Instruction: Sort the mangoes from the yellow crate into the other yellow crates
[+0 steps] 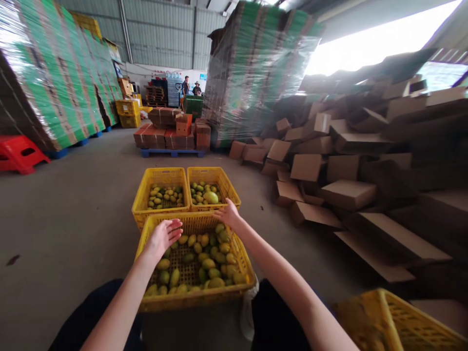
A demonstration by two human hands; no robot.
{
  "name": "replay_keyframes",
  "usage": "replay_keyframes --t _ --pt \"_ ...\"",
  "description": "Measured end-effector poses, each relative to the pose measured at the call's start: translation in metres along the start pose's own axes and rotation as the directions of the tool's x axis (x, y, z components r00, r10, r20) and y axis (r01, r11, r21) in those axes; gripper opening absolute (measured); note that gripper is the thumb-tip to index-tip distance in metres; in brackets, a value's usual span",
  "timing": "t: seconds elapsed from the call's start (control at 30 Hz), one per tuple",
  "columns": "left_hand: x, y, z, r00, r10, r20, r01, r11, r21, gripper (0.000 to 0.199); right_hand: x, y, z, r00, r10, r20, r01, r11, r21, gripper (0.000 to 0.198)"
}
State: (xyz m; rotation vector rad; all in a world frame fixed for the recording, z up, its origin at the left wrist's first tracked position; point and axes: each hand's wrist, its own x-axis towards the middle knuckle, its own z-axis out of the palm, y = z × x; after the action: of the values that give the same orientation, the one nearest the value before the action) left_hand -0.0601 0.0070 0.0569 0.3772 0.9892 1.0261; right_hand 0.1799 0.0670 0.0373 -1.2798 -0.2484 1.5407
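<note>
Over the left side of the near yellow crate (pixel 197 300), my left hand (pixel 164 238) is open, its fingers stretched out and nothing in them. My right hand (pixel 229 214) reaches to the crate's far right corner, also open and holding nothing. Just beyond its fingertips is a larger yellow-green mango (pixel 211 197), seen over the far right crate (pixel 232 187); whether it rests on the others or is in the air I cannot tell. Green and yellow mangoes (pixel 208 263) lie in the near crate, with part of its slotted floor showing. Smaller-looking mangoes (pixel 166 196) lie in the far left crate (pixel 141 197).
A heap of cardboard boxes (pixel 305 167) spreads along the right. Another yellow crate (pixel 383 317) stands at lower right. Ahead, a blue pallet (pixel 171 153) bears boxes. Wrapped stacks (pixel 252 73) rise behind, a red stool (pixel 22 152) sits left, and two people (pixel 185 87) are far back.
</note>
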Motion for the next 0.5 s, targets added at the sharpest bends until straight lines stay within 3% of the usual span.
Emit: replay_keyframes --t 0.1,0.27,0.33,0.37,0.4,0.5 --pt "0.003 -0.003 0.002 1.000 -0.002 -0.017 0.003 0.999 0.032 0.021 -0.002 -0.008 -0.013 0.998 0.070 -0.006 -0.071 0.997 -0.028 0.027" --pt "0.016 -0.017 -0.003 0.999 0.031 -0.011 -0.030 0.990 0.135 0.019 -0.026 0.027 -0.034 0.984 0.174 0.041 -0.173 0.984 -0.031 0.020" --pt "0.029 -0.028 -0.011 0.995 0.100 0.003 -0.096 0.942 0.322 0.019 -0.031 0.029 -0.037 0.986 0.157 0.058 -0.157 0.988 -0.001 0.019" --pt "0.036 -0.034 -0.016 0.990 0.139 0.023 -0.134 0.880 0.456 0.020 -0.031 0.027 -0.037 0.986 0.147 0.076 -0.149 0.989 0.015 0.019" --pt "0.044 -0.042 -0.023 0.984 0.170 0.060 -0.170 0.764 0.622 0.021 -0.032 0.024 -0.037 0.985 0.142 0.094 -0.146 0.989 0.030 0.019" --pt "0.066 -0.069 -0.053 0.988 0.146 0.050 -0.116 0.488 0.865 0.012 -0.032 0.016 -0.039 0.983 0.130 0.127 -0.140 0.988 0.073 0.018"
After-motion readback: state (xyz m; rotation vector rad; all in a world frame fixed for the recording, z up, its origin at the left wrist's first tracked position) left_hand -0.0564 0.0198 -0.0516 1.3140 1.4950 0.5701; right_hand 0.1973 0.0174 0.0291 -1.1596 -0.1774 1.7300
